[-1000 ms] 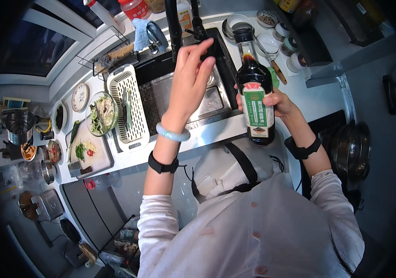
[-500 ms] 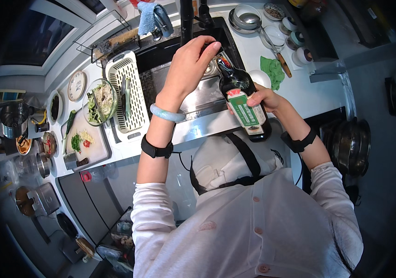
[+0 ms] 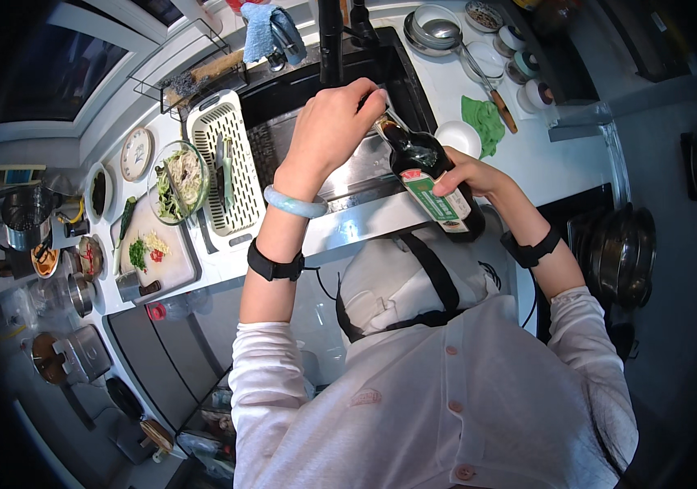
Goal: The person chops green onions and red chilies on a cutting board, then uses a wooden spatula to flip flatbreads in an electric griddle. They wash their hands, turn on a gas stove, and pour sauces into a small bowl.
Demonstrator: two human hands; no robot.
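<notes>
A dark glass bottle [image 3: 419,155] with a green and white label leans over the near edge of the sink, its neck pointing up and to the left. My right hand [image 3: 476,176] is wrapped round its body, thumb across the label. At the upper end of the neck, the thumb and fingers of my left hand [image 3: 326,126] are closed in a pinch. They hide the bottle's mouth, so any cap there is hard to see. The black sink [image 3: 283,96] lies beneath both hands.
Left of the sink stand a white slotted basket [image 3: 238,175] with a knife, a glass bowl of vegetables [image 3: 177,183] and a cutting board [image 3: 173,261] with chopped pieces. To the right are a white bowl [image 3: 458,140], a green cloth [image 3: 484,122] and a wooden-handled ladle [image 3: 503,112].
The bottle's neck has tipped further left and its base has moved slightly right and up. My left hand has shifted a little down with its top, and its fingers look more curled.
</notes>
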